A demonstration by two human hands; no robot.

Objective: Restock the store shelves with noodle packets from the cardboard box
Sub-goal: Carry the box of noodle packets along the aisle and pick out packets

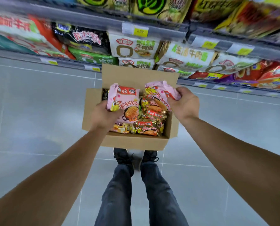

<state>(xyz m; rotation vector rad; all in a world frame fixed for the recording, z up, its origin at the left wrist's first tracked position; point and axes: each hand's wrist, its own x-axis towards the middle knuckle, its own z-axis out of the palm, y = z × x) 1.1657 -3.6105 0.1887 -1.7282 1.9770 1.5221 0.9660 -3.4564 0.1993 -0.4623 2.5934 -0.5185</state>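
An open cardboard box (132, 141) stands on the floor in front of my feet, below the shelves. Inside lie several gold and red noodle packets (150, 126). My left hand (104, 116) grips the lower left edge of a pink noodle packet (125, 101) over the box's left half. My right hand (184, 104) grips the end of a second pink noodle packet (159, 92) over the box's right half. Both packets are lifted a little above the others.
Store shelves (152, 28) run across the top of the view, packed with noodle packs such as white and green ones (134, 47) right behind the box. Yellow price tags (140, 31) line the shelf rails. Grey tiled floor (38, 111) spreads left and right.
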